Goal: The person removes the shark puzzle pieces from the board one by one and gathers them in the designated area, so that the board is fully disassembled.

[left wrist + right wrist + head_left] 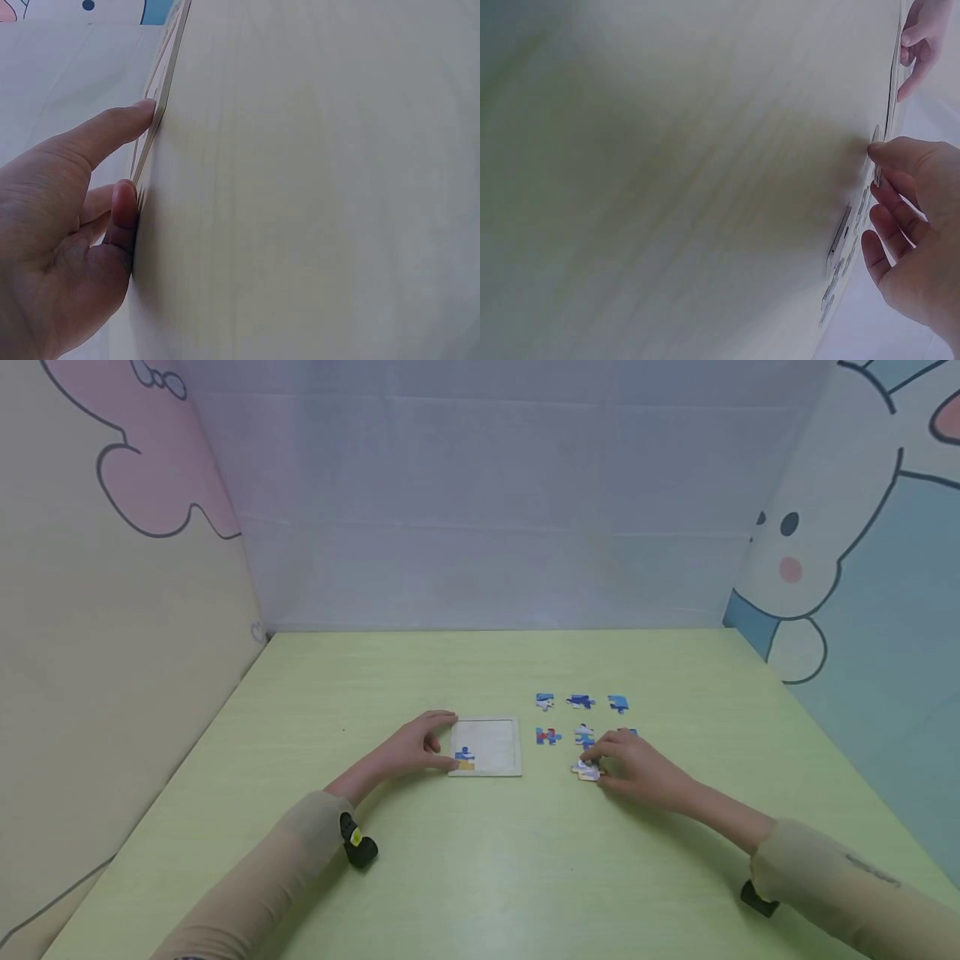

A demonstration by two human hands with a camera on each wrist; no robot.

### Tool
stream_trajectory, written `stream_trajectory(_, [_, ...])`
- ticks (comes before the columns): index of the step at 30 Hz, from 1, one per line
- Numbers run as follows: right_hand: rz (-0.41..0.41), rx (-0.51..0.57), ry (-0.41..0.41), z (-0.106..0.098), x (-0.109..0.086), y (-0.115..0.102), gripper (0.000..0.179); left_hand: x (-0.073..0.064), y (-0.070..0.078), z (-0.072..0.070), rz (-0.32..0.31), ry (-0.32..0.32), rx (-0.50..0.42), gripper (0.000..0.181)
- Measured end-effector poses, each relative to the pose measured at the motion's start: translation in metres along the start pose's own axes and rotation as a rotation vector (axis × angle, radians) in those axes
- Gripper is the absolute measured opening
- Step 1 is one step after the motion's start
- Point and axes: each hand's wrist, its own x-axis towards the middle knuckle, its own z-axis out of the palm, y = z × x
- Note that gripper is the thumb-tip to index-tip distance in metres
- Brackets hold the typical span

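A square white puzzle tray (519, 747) lies flat on the table, a small blue and yellow picture section (465, 760) in its near left corner. My left hand (408, 747) holds the tray at its left side, thumb at the near corner and forefinger at the far one. In the left wrist view, the fingertips (150, 105) meet the tray's thin edge (174, 60). To the right, my right hand (645, 768) pinches a pale puzzle piece (587, 771) between thumb and fingers, low over the table. Its other fingers curl loosely in the right wrist view.
Several loose jigsaw pieces lie right of the tray: a blue one (581, 702) in the far row, a red and blue one (547, 737) nearer. Another (584, 733) lies just beyond my right fingertips. Cartoon-printed walls border the pale table (480, 877).
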Motion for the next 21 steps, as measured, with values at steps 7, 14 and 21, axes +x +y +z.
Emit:
stream_trajectory(7, [-0.015,-0.01,-0.042,-0.0064,-0.0027,0.0023,0.029,0.0,-0.0011,0.0006,-0.006,-0.001,-0.001,0.08])
stream_trajectory(14, [-0.035,0.005,-0.073,-0.0096,-0.0034,0.0048,0.029,0.0011,-0.0029,0.0011,-0.008,0.003,0.005,0.08])
stream_trajectory(21, [-0.046,-0.005,-0.089,-0.0101,-0.0027,0.0062,0.03,0.0005,-0.0015,0.0013,-0.009,0.004,0.015,0.08])
